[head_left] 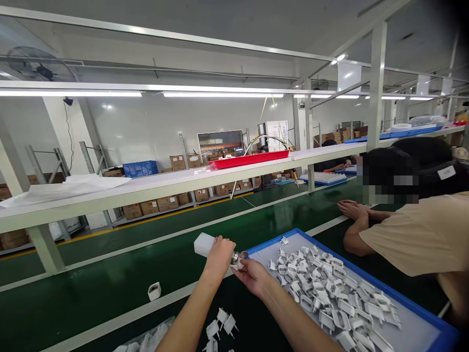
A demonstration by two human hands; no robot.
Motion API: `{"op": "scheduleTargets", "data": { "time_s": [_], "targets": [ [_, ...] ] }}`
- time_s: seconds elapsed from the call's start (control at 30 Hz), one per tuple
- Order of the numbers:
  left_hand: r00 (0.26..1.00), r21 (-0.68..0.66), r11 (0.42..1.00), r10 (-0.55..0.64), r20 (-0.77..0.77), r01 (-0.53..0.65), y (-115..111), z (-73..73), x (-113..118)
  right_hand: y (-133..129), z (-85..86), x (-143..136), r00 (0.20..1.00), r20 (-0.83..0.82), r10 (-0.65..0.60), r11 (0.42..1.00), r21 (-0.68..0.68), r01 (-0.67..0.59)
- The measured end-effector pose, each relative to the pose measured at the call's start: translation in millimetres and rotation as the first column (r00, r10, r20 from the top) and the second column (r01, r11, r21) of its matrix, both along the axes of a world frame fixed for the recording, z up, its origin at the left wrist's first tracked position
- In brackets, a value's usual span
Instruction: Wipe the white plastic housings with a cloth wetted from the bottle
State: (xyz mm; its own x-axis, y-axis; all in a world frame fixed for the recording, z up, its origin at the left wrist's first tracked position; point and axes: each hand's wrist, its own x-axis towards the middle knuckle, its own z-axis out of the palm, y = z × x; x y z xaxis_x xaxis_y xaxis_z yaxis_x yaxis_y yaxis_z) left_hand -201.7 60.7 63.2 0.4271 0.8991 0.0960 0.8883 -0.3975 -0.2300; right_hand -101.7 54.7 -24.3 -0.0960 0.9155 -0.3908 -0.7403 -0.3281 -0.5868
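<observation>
Loose white plastic plug pieces (220, 322) lie nearest. Left hand (219, 254) grips a white plastic block (203, 243); right hand (252, 275) pinches a small metal-tipped part (239, 257) at the blue tray's (370, 277) near-left corner. Both look light, rigid, best pinched by the sides.

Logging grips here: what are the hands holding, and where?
Left hand grips a white block by its near end; both hands pinch a small metal-tipped part.

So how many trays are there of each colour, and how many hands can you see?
Red plastic tray on the shelf: 1
Blue-rimmed tray of white plastic parts: 1
Wearer's hands, left and right: 2
Co-worker's hand resting on the green belt: 1
Total: 5
</observation>
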Motion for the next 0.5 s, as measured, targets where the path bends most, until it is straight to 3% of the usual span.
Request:
{"op": "scheduleTargets", "data": {
  "time_s": [0.13, 0.23, 0.37, 0.5],
  "targets": [
    [0.977, -0.052, 0.998, -0.007, 0.212, 0.019, -1.4, -8.1, -4.7, -6.2, 7.5, 12.7, 0.997, 0.067, -0.036, 0.999, 0.009, 0.036],
    [0.899, -0.08, 0.996, 0.009, 0.438, 0.029, -4.4, -18.0, -7.2, -11.3, 15.3, 25.9, 0.991, 0.114, -0.069, 0.997, 0.046, 0.064],
    [0.703, -0.114, 0.993, 0.054, 0.709, 0.039, -6.6, -32.6, -7.9, -22.9, 29.0, 43.2, 0.989, 0.129, -0.066, 0.993, 0.101, 0.053],
    [0.426, -0.164, 0.984, 0.12, 0.897, 0.066, -4.1, -49.7, -4.4, -41.6, 37.4, 58.4, 0.992, 0.114, -0.06, 0.99, 0.135, 0.044]
  ]
}}
